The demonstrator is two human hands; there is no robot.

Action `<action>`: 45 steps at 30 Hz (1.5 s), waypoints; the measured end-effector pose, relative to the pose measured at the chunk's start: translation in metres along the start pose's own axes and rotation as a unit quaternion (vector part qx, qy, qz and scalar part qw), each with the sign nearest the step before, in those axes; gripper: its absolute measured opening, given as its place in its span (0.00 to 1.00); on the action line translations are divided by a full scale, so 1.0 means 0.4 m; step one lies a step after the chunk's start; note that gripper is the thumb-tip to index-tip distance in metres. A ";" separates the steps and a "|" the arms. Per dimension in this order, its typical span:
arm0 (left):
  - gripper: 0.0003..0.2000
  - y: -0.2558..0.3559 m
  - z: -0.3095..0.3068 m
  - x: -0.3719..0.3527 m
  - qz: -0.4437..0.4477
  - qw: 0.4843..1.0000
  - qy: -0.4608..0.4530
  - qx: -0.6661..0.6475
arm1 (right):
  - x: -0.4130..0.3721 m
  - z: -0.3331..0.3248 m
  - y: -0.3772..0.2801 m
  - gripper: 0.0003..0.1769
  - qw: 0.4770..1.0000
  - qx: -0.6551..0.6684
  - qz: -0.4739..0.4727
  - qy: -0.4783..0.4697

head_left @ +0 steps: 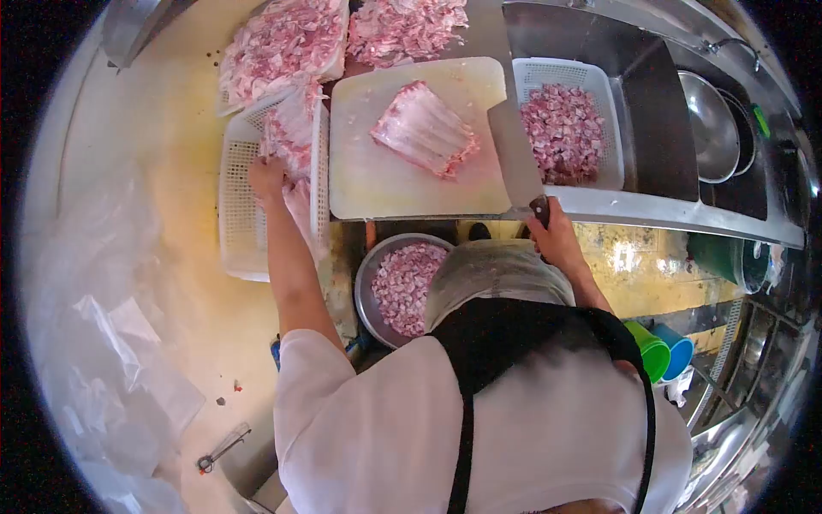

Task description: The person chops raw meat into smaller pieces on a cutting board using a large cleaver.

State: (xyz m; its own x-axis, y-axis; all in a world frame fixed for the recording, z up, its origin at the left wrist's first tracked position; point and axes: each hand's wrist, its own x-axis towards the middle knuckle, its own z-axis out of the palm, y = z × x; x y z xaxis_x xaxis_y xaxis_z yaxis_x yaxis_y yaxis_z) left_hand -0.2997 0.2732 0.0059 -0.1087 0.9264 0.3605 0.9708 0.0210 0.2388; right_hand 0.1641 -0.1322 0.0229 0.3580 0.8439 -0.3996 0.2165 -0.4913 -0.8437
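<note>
Checking the rib slab's lie against both hands: centred ahead, slanted, neither hand clearly nearer.

The rib slab (425, 133) rests on the cutting board (360, 190) on the bench (486, 38), forward of and between the hands. Its long axis runs obliquely, from the far left down to the near right, that near end towards the right hand's side; neither hand touches it. The left hand (267, 177) is inside the white basket (240, 250), left of the board, against the meat piece (291, 128); its fingertips are hidden, so how far it is open, and whether it grips, cannot be told. The right hand (558, 237) is closed round the dark handle (539, 209) of a tool at the board's near right corner.
</note>
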 end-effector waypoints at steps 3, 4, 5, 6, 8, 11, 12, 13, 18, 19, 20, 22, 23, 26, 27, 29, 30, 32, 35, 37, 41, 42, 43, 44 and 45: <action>0.18 -0.028 0.033 0.034 0.082 0.996 -0.001 0.034 | -0.001 0.028 -0.001 0.18 1.000 -0.001 0.019 0.019; 0.18 -0.029 0.036 0.041 0.137 0.990 -0.011 0.030 | -0.003 0.039 0.015 0.18 0.999 -0.012 -0.002 0.040; 0.18 -0.027 0.035 0.055 0.138 0.990 -0.012 0.026 | 0.000 0.051 0.026 0.18 0.999 -0.014 0.000 0.044; 0.20 -0.026 0.033 0.071 0.194 0.980 -0.040 -0.010 | 0.005 0.065 0.038 0.18 0.998 -0.016 -0.020 0.061; 0.21 -0.125 0.155 0.132 0.250 0.964 -0.075 -0.050 | 0.004 0.081 0.056 0.18 0.996 -0.023 -0.032 0.081; 0.21 -0.211 0.257 0.190 -0.010 0.935 -0.342 -0.100 | 0.013 0.088 0.048 0.21 0.994 -0.030 -0.005 0.104; 0.20 -0.099 0.092 0.129 0.202 0.963 -0.162 -0.077 | 0.012 0.085 0.024 0.22 0.995 -0.034 -0.017 0.093; 0.19 -0.084 0.060 0.107 0.161 0.970 -0.146 -0.112 | 0.008 0.082 0.011 0.23 0.995 -0.039 -0.030 0.083; 0.19 -0.056 0.012 0.131 0.136 0.983 0.012 -0.123 | 0.015 0.094 0.046 0.22 0.980 -0.104 -0.085 0.144; 0.19 -0.069 0.021 0.181 0.083 0.960 -0.006 -0.269 | 0.012 0.089 0.035 0.24 0.987 -0.101 -0.052 0.114; 0.19 -0.067 0.023 0.210 0.027 0.913 -0.023 -0.406 | 0.010 0.084 0.025 0.24 0.985 -0.110 -0.071 0.111; 0.17 0.159 -0.140 0.086 0.092 0.911 -0.012 -0.403 | 0.020 0.092 0.032 0.24 0.982 -0.122 -0.085 0.113; 0.17 0.283 -0.209 0.063 0.156 0.905 0.002 -0.395 | 0.024 0.094 0.034 0.24 0.979 -0.134 -0.101 0.112; 0.18 0.537 -0.304 -0.053 0.113 0.842 -0.118 -0.514 | 0.026 0.093 0.015 0.23 0.983 -0.074 -0.150 0.081; 0.19 0.606 -0.303 -0.080 0.109 0.836 -0.154 -0.516 | 0.026 0.089 0.007 0.23 0.983 -0.073 -0.151 0.079; 0.19 0.743 -0.293 -0.165 0.209 0.832 -0.163 -0.488 | 0.025 0.067 0.000 0.22 0.985 -0.078 -0.145 0.054; 0.19 0.808 -0.260 -0.191 0.281 0.801 -0.164 -0.503 | 0.026 0.053 0.006 0.22 0.984 -0.080 -0.149 0.045; 0.20 0.920 -0.207 -0.264 0.334 0.782 -0.168 -0.499 | 0.029 0.033 0.026 0.20 0.983 -0.064 -0.169 0.032; 0.22 0.924 -0.102 -0.302 0.343 0.839 -0.145 -0.396 | 0.022 -0.018 0.061 0.24 0.990 -0.047 -0.134 -0.027; 0.22 0.840 -0.001 -0.344 0.347 0.901 -0.102 -0.237 | -0.009 -0.058 0.053 0.24 0.991 -0.014 -0.126 -0.036; 0.22 0.696 0.101 -0.548 0.315 0.943 -0.039 -0.094 | -0.005 -0.109 0.119 0.26 0.995 -0.007 -0.092 -0.035; 0.22 0.704 0.093 -0.587 0.288 0.954 -0.029 -0.078 | -0.002 -0.128 0.116 0.25 0.990 -0.011 -0.142 -0.024; 0.22 0.712 0.089 -0.608 0.260 0.963 -0.019 -0.064 | 0.006 -0.135 0.130 0.25 0.990 -0.008 -0.141 -0.028; 0.22 0.719 0.084 -0.616 0.257 0.964 -0.021 -0.059 | 0.012 -0.142 0.143 0.25 0.984 -0.022 -0.177 -0.026; 0.23 0.726 0.080 -0.620 0.250 0.965 -0.019 -0.078 | 0.016 -0.149 0.155 0.25 0.976 -0.037 -0.214 -0.025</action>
State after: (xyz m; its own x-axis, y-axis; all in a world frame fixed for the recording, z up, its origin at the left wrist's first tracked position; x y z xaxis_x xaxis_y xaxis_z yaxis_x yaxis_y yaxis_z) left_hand 0.0161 0.0618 -0.0430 0.3755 0.8192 0.4334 0.8558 -0.4860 0.1772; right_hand 0.2339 -0.1700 -0.0105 0.1765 0.9837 -0.0353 0.4025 -0.1048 -0.9094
